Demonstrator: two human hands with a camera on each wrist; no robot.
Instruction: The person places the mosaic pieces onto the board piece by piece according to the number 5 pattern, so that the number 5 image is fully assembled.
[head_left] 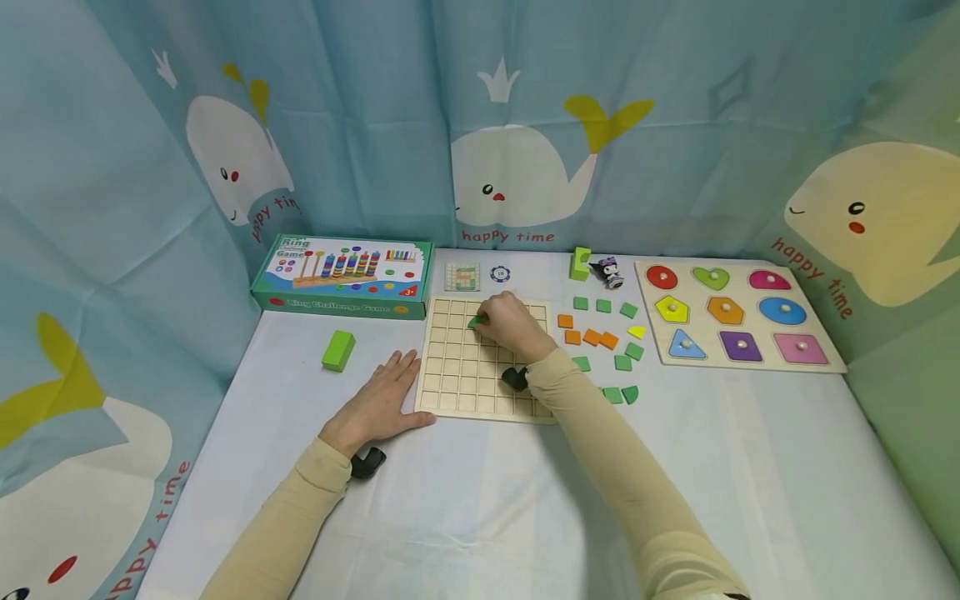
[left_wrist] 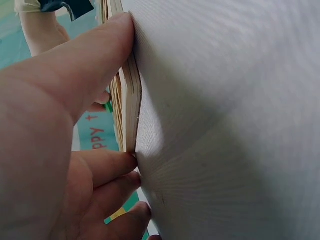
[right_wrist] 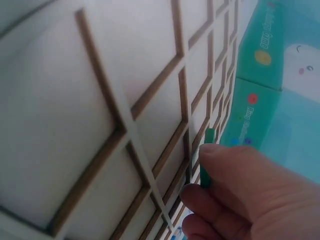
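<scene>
A wooden grid board point(head_left: 457, 379) lies flat on the white table, its squares bounded by raised ridges. My right hand point(head_left: 513, 325) is over the upper middle of the board. Between thumb and fingertips it pinches a small green tile point(right_wrist: 205, 176), held on edge close over the squares. My left hand point(head_left: 381, 402) rests on the table at the board's left side, fingers spread. In the left wrist view, its thumb and index fingertip touch the board's edge point(left_wrist: 131, 110). Right of the board lie loose green tiles point(head_left: 603, 306), orange tiles point(head_left: 573, 337) and a yellow piece point(head_left: 637, 332).
A Ring Challenge Game box point(head_left: 345, 275) stands back left, with a green block point(head_left: 338, 351) before it. Behind the board lie a pattern card point(head_left: 462, 277) and a chip point(head_left: 500, 274). A figurine point(head_left: 609, 272), another green block point(head_left: 580, 263) and a shape puzzle point(head_left: 705, 327) are at right.
</scene>
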